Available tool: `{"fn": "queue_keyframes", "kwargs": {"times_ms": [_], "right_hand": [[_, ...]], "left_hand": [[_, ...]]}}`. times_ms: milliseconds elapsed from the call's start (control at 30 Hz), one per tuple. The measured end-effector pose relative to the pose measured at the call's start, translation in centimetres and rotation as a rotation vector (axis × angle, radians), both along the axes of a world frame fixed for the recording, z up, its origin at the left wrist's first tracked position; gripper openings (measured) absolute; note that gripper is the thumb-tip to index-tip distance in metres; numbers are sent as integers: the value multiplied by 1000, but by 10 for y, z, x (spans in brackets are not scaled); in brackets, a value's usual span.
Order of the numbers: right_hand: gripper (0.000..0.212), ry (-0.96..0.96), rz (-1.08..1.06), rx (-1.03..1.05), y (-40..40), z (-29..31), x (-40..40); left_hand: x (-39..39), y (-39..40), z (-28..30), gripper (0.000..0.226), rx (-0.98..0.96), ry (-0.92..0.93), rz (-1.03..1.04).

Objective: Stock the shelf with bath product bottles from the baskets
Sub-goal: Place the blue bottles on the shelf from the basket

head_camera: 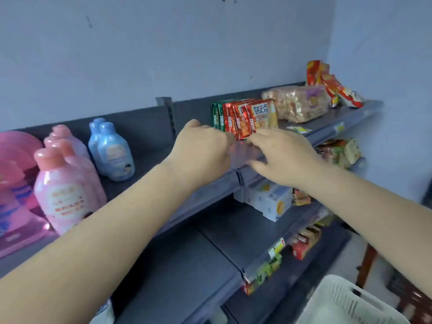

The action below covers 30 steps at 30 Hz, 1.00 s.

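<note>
Head view: my left hand (201, 150) and right hand (280, 155) reach the red snack packets (243, 120) on the top shelf (149, 160), fingers blurred, grip unclear. Pink bottles (63, 183) and blue bottles (112, 150) stand shelved left; white basket (346, 302) waits below.

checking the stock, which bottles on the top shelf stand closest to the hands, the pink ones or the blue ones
The blue plastic bottles. They stand right of the pink plastic bottles, nearer the left hand, with bare shelf between.
</note>
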State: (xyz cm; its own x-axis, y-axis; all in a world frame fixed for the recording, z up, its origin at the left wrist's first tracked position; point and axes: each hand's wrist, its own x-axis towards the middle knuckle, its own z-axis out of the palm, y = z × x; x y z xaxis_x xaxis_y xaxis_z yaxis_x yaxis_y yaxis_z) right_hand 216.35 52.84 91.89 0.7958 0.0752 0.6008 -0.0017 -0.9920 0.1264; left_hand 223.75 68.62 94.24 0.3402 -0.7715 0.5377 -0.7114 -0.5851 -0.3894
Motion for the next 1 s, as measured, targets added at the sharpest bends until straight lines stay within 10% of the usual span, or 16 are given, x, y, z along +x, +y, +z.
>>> {"fn": "queue_keyframes", "kwargs": {"times_ms": [400,733,1000], "right_hand": [[32,495,-557,375,-139,-210,-222],[39,816,-804,783,-176,-363,-329],[21,894,-910,1015,-197,-503,-374]], "left_hand": [[-131,-193,-208,9,397,448,-559],[-233,-273,-388,30,739,1132,-475],[-277,-318,-519,30,977,1303,-405]]}}
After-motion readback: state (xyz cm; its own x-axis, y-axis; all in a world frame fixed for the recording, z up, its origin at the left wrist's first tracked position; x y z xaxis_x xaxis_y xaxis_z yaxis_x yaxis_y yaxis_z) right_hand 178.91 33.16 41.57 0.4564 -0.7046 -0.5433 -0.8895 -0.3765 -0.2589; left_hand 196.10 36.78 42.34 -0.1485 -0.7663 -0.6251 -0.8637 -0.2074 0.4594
